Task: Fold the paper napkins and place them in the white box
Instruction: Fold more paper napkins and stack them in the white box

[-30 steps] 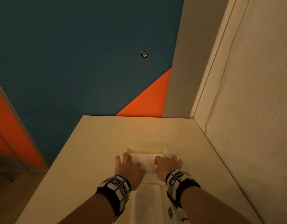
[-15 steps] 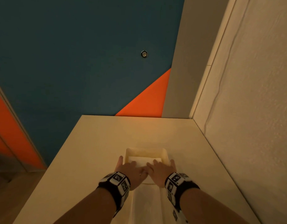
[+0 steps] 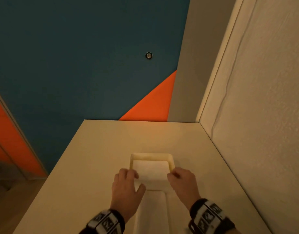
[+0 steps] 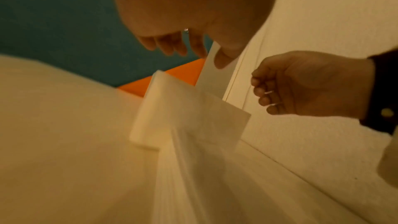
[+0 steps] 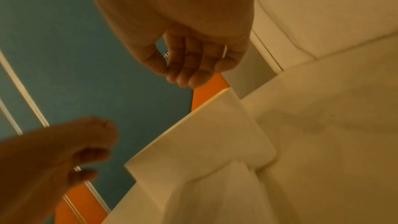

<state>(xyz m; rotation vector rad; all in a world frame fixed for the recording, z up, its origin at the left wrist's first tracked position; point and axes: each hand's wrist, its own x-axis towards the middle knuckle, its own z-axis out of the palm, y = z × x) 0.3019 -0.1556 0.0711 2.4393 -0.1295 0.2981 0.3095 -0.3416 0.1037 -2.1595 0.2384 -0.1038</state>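
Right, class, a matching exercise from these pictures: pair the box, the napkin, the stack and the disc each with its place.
Things:
1. box
2. napkin
3. stack
4. disc

Places:
a. on the blue wall
b. inside the box
c. on the table, beyond the stack
d. nearest the person, this side of the box

Pairs: 1-c, 2-b, 3-d, 4-a
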